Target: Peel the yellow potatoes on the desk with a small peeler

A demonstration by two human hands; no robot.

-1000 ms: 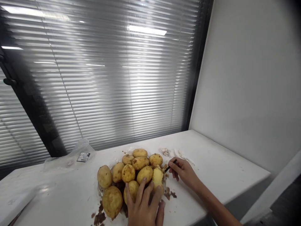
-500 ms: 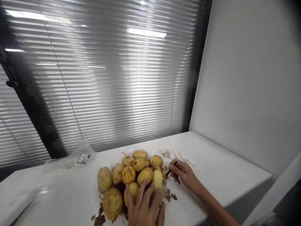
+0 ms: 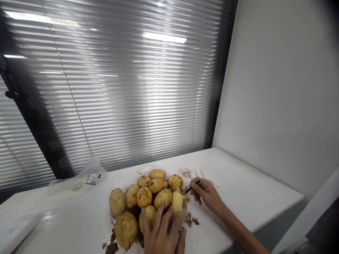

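Several potatoes (image 3: 126, 230) lie in a heap on a thin clear plastic sheet on the white table. My left hand (image 3: 163, 231) rests over the near right side of the heap with fingers spread, touching a potato and the lower part of a peeled pale-yellow potato (image 3: 177, 201). Between the thumb and fingers of my right hand (image 3: 203, 192) is a thin dark stick-like tool (image 3: 192, 187). Its tip points left at the peeled potato's upper right side, among small crumbs of peel. Whether the tip touches the potato is hard to tell.
Brown peel scraps (image 3: 112, 245) lie left and right of the heap. A clear plastic bag (image 3: 79, 181) with a label sits at the back left, and a crumpled white scrap (image 3: 186, 172) behind the heap. A white flat object (image 3: 18, 231) is at the left edge. Blinds (image 3: 127, 106) stand behind.
The dark tool in my right hand has tilted flatter, its tip slightly higher and further left. My left hand stays on the potatoes. The whole view has shifted slightly.
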